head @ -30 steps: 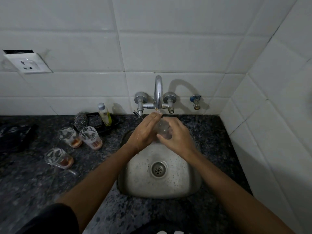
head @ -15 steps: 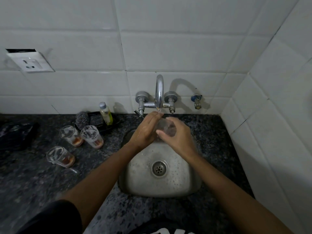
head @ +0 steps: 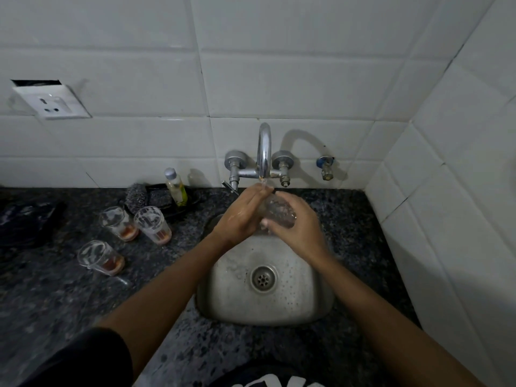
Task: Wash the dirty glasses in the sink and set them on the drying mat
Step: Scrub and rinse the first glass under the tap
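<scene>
A clear glass [head: 277, 212] lies tilted over the steel sink [head: 237, 297], right under the running tap [head: 264, 152]. My right hand [head: 297, 230] grips it from the right, fingers curled round its body. My left hand [head: 241, 215] presses against the glass from the left with fairly straight fingers, water running over them. Three dirty glasses stand on the dark counter at the left: one [head: 118, 223] and another [head: 153, 224] side by side, the third [head: 100, 257] nearer to me, each with brown dregs. A dark drying mat [head: 25, 222] lies at the far left.
A dish-soap bottle [head: 176, 187] and a steel scrubber [head: 136, 196] sit on a black tray behind the dirty glasses. A small valve [head: 325, 166] juts from the tiled wall right of the tap. A wall socket [head: 53, 103] is at upper left. The tiled side wall closes in on the right.
Both hands stay at the glass under the tap; the glass has turned slightly in my grip.
</scene>
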